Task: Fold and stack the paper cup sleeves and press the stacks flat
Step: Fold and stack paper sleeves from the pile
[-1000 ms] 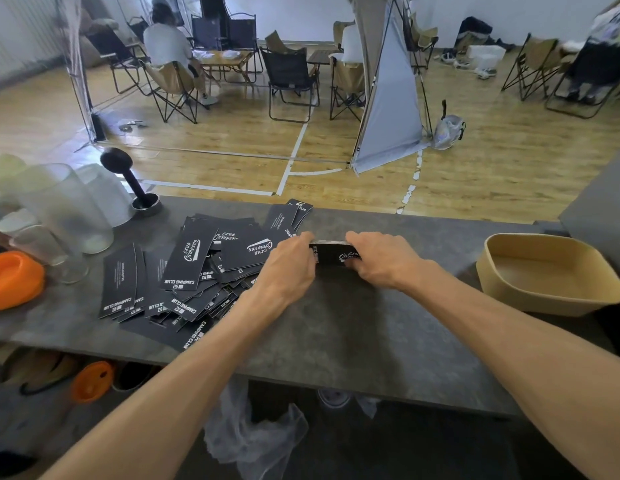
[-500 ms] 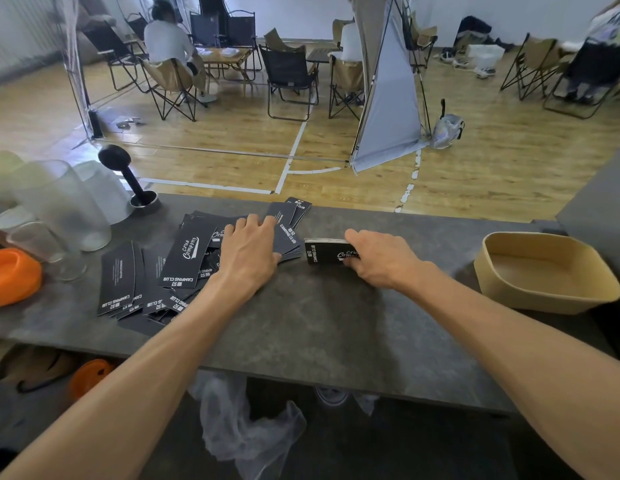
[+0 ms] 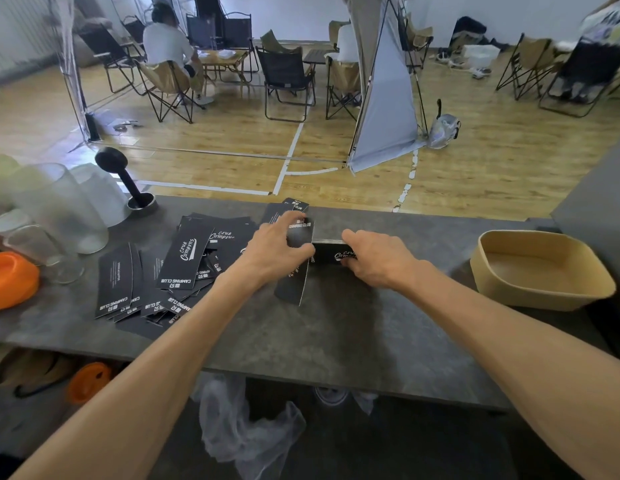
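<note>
black paper sleeves lie fanned out toward the left end of the grey counter point(image 3: 336, 334), and one of them has just left that loose pile point(image 3: 184, 265). half a second ago the left hand point(image 3: 274, 251) lay flat on the spread; now it has come back toward the middle of the counter with a single sleeve point(image 3: 296, 275) pinched between thumb and curled fingers, the card hanging edge-down and blurred with motion. that suggests another piece is on its way to the stack point(image 3: 331, 252), which sits mid-counter near the far edge, just right of the pile. the right hand point(image 3: 377, 261) stays where it was, palm down, fingers curled over the stack's right end and steadying it, though how tightly it grips is hard to tell from this angle. both forearms reach in from the near edge and converge, the hands almost touching. many sleeves remain loose, so the job looks well short of done. a tan tray point(image 3: 543, 271) sits near the right end, frosted tumblers point(image 3: 66, 209) at the left.
</note>
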The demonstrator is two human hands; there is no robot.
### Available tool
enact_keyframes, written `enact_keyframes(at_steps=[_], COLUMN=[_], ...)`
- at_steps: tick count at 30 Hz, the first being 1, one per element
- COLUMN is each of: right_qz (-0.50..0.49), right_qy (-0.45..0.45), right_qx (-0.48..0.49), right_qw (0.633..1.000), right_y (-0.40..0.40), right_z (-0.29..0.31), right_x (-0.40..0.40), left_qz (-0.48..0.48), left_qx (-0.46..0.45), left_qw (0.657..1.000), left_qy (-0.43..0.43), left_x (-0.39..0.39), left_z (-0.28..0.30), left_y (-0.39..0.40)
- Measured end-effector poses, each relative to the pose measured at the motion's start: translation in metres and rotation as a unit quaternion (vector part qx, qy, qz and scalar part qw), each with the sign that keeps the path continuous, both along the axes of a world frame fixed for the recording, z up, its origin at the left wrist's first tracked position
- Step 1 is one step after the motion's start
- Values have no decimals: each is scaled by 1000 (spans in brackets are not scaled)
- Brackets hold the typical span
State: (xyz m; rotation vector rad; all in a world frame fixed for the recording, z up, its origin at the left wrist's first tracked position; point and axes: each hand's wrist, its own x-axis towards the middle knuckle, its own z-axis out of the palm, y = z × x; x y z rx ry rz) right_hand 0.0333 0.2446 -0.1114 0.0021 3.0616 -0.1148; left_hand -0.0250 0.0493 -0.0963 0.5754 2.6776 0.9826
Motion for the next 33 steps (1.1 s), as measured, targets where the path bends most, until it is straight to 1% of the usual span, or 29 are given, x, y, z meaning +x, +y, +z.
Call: enact_keyframes(at_steps=[3, 5, 13, 16, 21, 25, 29, 33], right_qz=[0, 1, 9, 6, 5, 4, 15, 23], right_qy=[0, -1, -27, -27, -10, -2, -4, -21], right_qx=[1, 2, -7, -11, -5, -4, -1, -1], right_qw=[1000, 1000, 1000, 1000, 1000, 1000, 1000, 1000], right_y=[0, 0, 2, 1, 1, 1, 2, 2], right_z=[-1, -1, 4, 5, -1, -2, -1, 4], right_x=[-1, -1, 1, 1, -1, -1, -1, -2], left_qz=[86, 128, 171, 157, 95, 88, 81, 41], left_qx=[53, 62, 26, 2, -35, -57, -12, -12], left_qw=[994, 989, 985, 988, 994, 991, 990, 991], left_qy=[-40, -40, -29, -7, 45, 88, 111, 125], left_x=[-6, -8, -1, 5, 15, 19, 22, 26], left_z=[1, 1, -15, -20, -27, -28, -30, -24], left_y=[-2, -4, -10, -2, 20, 31, 28, 27])
